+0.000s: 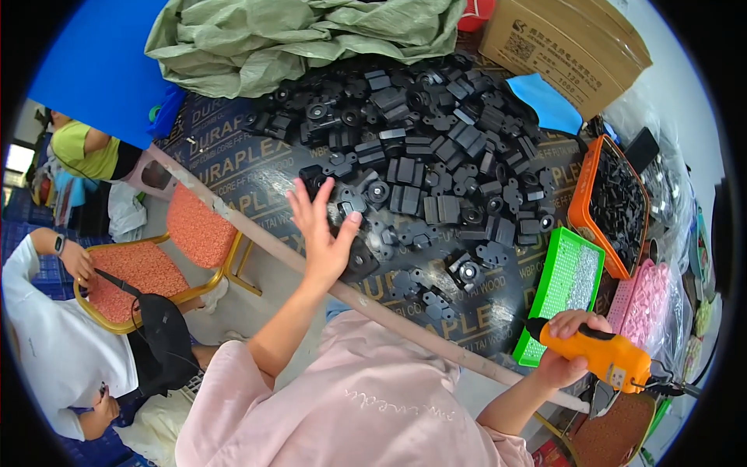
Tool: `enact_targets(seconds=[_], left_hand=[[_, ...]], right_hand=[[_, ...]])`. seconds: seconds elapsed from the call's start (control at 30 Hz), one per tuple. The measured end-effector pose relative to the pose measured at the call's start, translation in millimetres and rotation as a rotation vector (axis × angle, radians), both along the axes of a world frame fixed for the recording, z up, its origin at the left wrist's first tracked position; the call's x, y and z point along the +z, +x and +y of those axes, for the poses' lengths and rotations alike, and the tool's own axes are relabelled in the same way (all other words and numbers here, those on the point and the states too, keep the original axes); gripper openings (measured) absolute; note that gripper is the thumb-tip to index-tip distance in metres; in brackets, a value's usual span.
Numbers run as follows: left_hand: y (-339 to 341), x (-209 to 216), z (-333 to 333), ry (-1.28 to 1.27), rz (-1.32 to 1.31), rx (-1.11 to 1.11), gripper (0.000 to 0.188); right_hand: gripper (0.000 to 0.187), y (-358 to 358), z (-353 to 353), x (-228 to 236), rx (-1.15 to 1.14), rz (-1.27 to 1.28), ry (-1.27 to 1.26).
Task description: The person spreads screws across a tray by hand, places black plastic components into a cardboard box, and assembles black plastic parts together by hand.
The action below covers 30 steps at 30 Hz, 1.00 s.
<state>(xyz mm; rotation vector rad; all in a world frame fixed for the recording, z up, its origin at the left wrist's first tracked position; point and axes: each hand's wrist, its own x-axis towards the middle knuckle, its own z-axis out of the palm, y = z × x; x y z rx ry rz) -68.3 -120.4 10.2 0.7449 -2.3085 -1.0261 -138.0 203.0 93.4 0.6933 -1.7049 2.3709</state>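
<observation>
Hands show two different states. My left hand (320, 240) is released, fingers spread and thumb held out, with nothing in its grip; whether the thumb touches the dark plate (350, 199) at its tip, I can't tell. My right hand (559, 370) is wrapped around the driver (613, 359), whose black nose points toward the left hand's side.

The driver looks rigid and the heaviest thing near me, so I'd hold it around the middle of its orange body, fingers off the nose, and allow for some tug from the cable (671, 384) at its rear.

Beyond the left hand's fingertips and off to its right, the black parts (405, 199) lie loose on the desk (241, 184). I judge them light, stiff and fairly tough, with smooth faces that could slip. I'd pinch the blocks across opposite sides and the flat plates by their edges; they sit so close that neighbours may drag along.

Just beyond the right hand, the green tray (548, 302) bears fine silvery pieces, easily spilled by a knock. Farther out from that hand stand the orange bin (580, 208) and, nearer, the pink basket (620, 302). Farthest from the left hand, past the parts, lies the limp sack (303, 43).
</observation>
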Motion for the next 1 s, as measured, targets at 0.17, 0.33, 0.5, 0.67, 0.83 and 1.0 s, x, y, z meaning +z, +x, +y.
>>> enact_targets(seconds=[0.17, 0.33, 0.5, 0.67, 0.83, 1.0], left_hand=[[8, 24, 0, -0.224, 0.097, -0.19, 0.034], [18, 40, 34, -0.38, -0.004, -0.584, 0.039], [18, 35, 82, -0.509, -0.173, -0.951, 0.058], [12, 9, 103, -0.596, 0.04, -0.955, 0.031], [19, 8, 122, -0.725, 0.037, -0.986, 0.022], [26, 7, 117, -0.57, 0.114, -0.985, 0.024]], right_hand=[[0.06, 2, 5, -5, -0.046, 0.007, -0.022], [0.06, 7, 12, -9, -0.063, 0.017, -0.029], [0.059, 10, 14, -16, -0.029, 0.059, -0.004], [0.061, 8, 19, -15, 0.017, 0.116, -0.021], [0.06, 4, 36, -4, -0.027, 0.175, -0.105], [0.059, 4, 53, -9, -0.169, 0.153, -0.023]])
